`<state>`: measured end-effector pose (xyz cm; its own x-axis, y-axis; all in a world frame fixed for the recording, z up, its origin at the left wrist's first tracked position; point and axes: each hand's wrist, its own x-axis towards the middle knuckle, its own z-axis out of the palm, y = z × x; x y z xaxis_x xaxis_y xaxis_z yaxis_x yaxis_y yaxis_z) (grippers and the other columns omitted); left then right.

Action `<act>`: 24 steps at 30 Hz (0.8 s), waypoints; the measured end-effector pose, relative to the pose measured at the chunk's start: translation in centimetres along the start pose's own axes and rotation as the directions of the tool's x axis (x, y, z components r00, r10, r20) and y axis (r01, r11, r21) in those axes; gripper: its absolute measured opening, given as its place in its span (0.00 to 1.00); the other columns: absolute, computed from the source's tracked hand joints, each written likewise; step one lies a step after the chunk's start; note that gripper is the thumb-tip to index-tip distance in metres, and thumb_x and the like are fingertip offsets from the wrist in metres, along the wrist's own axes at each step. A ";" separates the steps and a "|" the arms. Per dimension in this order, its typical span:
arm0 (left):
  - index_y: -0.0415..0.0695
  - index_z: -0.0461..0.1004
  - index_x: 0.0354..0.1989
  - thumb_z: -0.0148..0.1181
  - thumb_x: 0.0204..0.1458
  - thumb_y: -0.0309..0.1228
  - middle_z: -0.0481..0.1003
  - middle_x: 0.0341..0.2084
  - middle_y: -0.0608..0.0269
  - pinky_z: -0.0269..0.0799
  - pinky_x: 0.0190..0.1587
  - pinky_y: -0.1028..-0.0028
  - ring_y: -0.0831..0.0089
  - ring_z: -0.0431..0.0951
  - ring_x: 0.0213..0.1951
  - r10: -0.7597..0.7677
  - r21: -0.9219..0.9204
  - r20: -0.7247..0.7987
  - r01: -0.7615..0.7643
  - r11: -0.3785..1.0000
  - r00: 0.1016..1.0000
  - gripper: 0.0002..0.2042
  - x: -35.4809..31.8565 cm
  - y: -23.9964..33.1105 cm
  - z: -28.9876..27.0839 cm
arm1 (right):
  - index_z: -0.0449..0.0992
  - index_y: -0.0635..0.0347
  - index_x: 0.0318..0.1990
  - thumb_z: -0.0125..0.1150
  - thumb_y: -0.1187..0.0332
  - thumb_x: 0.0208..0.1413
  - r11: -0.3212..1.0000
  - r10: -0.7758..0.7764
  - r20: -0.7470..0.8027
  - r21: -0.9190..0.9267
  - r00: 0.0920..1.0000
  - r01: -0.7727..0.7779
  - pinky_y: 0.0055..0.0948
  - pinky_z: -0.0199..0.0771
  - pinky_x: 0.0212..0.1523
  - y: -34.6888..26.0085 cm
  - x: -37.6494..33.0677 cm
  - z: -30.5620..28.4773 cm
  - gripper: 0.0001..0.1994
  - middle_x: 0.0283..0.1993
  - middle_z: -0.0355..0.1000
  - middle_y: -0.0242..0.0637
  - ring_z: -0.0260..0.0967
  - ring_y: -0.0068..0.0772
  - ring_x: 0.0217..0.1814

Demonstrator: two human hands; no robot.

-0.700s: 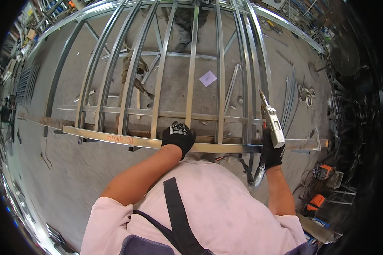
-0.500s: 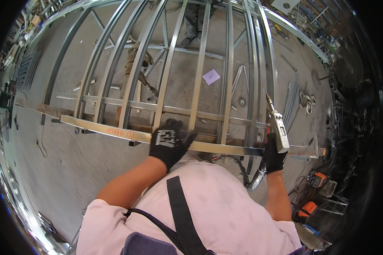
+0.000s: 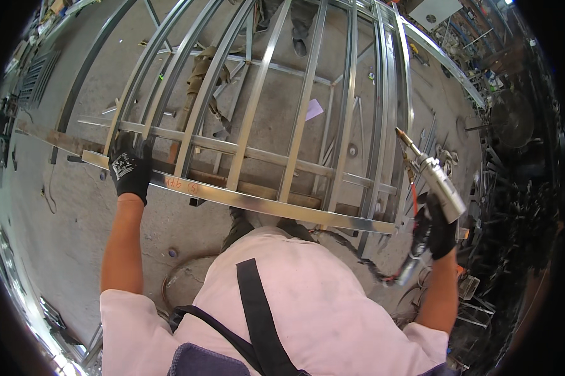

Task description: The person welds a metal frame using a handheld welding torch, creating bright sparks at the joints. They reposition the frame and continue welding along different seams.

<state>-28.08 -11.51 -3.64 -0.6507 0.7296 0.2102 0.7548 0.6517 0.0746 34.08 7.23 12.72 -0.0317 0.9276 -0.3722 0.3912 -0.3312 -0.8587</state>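
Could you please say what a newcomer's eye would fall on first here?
The large metal frame across the upper half would probably come first. Next, the silver tool in the right hand, at the frame's right, and the left hand at its near left side.

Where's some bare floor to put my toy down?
Bare floor shows left of the left forearm. Another patch shows between two long bars, just left of the purple sheet. The right is crowded: a tool in the right hand, a cable and a dark disc.
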 end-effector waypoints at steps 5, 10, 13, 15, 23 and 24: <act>0.38 0.70 0.65 0.53 0.64 0.51 0.67 0.67 0.45 0.58 0.71 0.57 0.49 0.64 0.69 -0.111 -0.056 -0.103 0.106 0.993 0.989 0.30 -0.2 -0.8 3.3 | 0.77 0.66 0.49 0.63 0.62 0.65 0.971 -0.044 0.411 -0.197 0.911 0.136 0.23 0.72 0.28 -8.9 1.8 0.3 0.15 0.33 0.78 0.36 0.74 0.22 0.27; 0.39 0.71 0.65 0.50 0.66 0.51 0.69 0.66 0.47 0.58 0.71 0.57 0.50 0.66 0.68 -0.177 -0.018 -0.169 0.176 0.984 0.970 0.30 -0.1 -0.3 3.2 | 0.77 0.65 0.54 0.67 0.65 0.62 0.893 0.227 0.757 -0.413 0.613 0.179 0.27 0.77 0.33 -10.6 6.8 5.1 0.17 0.39 0.79 0.37 0.75 0.23 0.33; 0.40 0.72 0.64 0.50 0.66 0.50 0.70 0.65 0.48 0.59 0.71 0.58 0.52 0.67 0.68 -0.187 0.026 -0.138 0.193 0.981 0.973 0.28 0.1 0.1 2.7 | 0.76 0.65 0.58 0.67 0.64 0.62 0.881 0.162 0.898 -0.317 0.408 0.350 0.25 0.76 0.32 -9.7 8.5 8.3 0.20 0.39 0.79 0.36 0.73 0.22 0.33; 0.41 0.72 0.64 0.50 0.66 0.49 0.70 0.65 0.49 0.59 0.71 0.59 0.53 0.67 0.68 -0.202 0.072 -0.118 0.212 0.975 0.972 0.28 0.1 0.3 2.5 | 0.75 0.66 0.60 0.67 0.63 0.63 0.906 0.241 0.901 -0.341 0.360 0.249 0.24 0.75 0.32 -9.4 8.9 9.5 0.23 0.40 0.79 0.35 0.72 0.21 0.32; 0.42 0.73 0.64 0.49 0.66 0.49 0.71 0.64 0.50 0.62 0.70 0.60 0.54 0.70 0.66 -0.200 0.103 -0.124 0.213 0.971 0.972 0.26 0.4 -0.2 2.8 | 0.74 0.65 0.60 0.67 0.60 0.62 0.871 0.444 0.842 -0.486 0.305 0.073 0.24 0.73 0.29 -8.0 11.1 11.0 0.24 0.37 0.78 0.33 0.70 0.20 0.29; 0.42 0.73 0.63 0.49 0.66 0.49 0.72 0.64 0.50 0.63 0.69 0.60 0.54 0.70 0.66 -0.198 0.104 -0.128 0.212 0.972 0.972 0.26 0.4 -0.3 2.9 | 0.74 0.64 0.60 0.68 0.60 0.62 0.847 0.487 0.818 -0.528 0.306 0.065 0.24 0.73 0.29 -7.8 11.3 11.0 0.24 0.36 0.77 0.33 0.70 0.20 0.29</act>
<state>-28.77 -10.84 -6.36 -0.7712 0.5535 0.3145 0.5873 0.8092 0.0160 20.60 18.40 11.32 -0.5717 -0.0183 -0.8202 0.8149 -0.1286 -0.5652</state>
